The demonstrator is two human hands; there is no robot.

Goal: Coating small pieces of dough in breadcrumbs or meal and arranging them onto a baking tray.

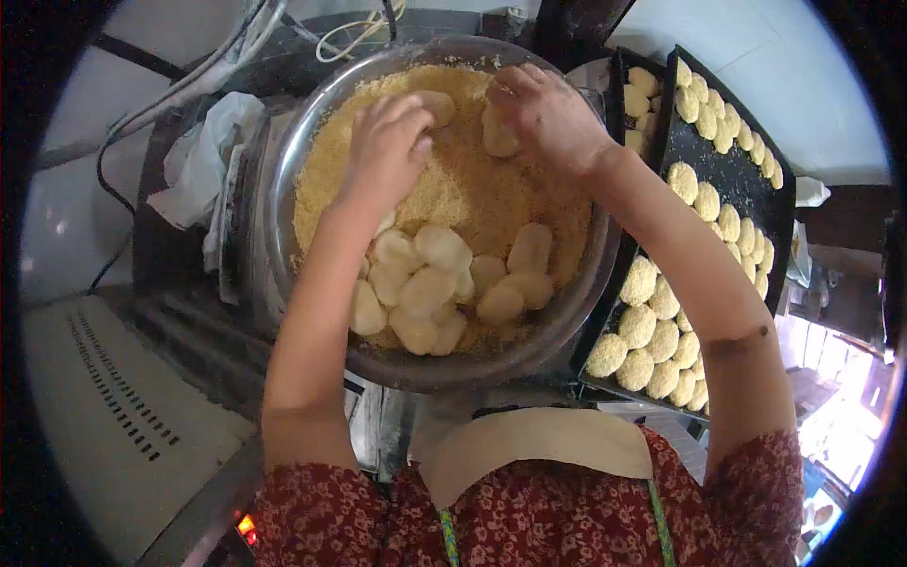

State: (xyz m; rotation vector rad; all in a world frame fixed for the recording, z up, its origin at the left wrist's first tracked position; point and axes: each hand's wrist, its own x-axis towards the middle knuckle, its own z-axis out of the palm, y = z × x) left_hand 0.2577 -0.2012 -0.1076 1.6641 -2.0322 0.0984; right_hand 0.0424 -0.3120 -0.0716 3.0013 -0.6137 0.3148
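Observation:
A wide steel bowl (287,170) holds a bed of yellow crumbs (443,195). My left hand (390,142) is palm down over its far left part, fingers curled by an oval dough piece (437,108); whether they grip it is hidden. At the far right of the bowl, my right hand (549,117) bends over another crumb-dusted dough piece (499,135), its fingertips partly hidden and near the crumbs. Pale, smooth dough pieces (429,290) lie heaped at the bowl's near side. Several browner dough pieces (530,248) rest to their right, dusted with crumbs.
To the right, a black baking tray (708,159) bears rows of crumb-coated dough pieces (638,324). Another dark tray (633,60) with pieces stands behind it. A crumpled white plastic bag (212,152) lies left of the bowl. Cables (191,81) hang at the back left, above a slotted panel (134,418).

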